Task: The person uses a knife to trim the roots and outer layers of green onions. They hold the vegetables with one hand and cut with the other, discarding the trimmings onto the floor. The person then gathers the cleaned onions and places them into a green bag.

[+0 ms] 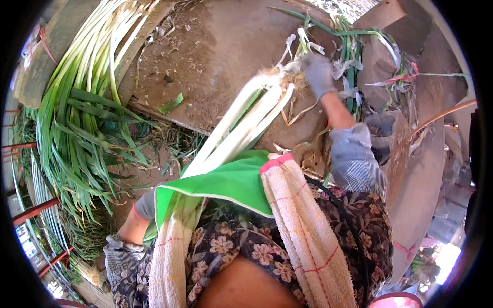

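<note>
Several thick leeks or large green onions [246,119] lie diagonally before me, their white shanks crossing a green cloth [219,175] and their rooty ends pointing up and right. My right hand [319,73], in a grey glove and blurred, is beside the roots [290,79], touching or very near loose whitish outer skins; its fingers are unclear. Mostly covered by the green cloth, my left hand [145,204] wears a grey glove and is near the leaf side of the stalks; its fingers are hidden. A towel [304,227] hangs over my front.
A large pile of long green onions [77,127] lies at the left, leaves towards me. Stripped leaves and skins [350,73] are heaped at the upper right, near a hollow block [381,127]. A brown board [215,50] with dirt and scraps is ahead. Red metal bars [36,211] stand lower left.
</note>
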Tool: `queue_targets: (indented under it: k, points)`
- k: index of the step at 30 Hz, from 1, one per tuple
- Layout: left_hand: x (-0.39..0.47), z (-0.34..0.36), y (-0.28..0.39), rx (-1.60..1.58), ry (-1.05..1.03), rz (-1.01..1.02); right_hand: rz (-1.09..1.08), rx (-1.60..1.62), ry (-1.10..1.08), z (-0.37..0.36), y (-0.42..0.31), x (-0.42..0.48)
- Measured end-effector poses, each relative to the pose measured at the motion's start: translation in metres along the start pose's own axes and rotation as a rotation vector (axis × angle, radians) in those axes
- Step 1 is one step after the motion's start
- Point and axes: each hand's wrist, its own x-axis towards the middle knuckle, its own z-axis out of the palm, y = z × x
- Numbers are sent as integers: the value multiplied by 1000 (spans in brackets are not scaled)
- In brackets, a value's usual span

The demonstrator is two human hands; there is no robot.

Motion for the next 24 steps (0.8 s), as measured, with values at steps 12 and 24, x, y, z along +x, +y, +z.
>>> queue_targets:
  k: [12, 24]
  points:
    - [18, 5, -9, -79, -42, -8, -308, -420, -601, 87, 14, -37]
    - [13, 20, -14, -163, -4, -57, 213, -398, -181, 23, 105, 58]
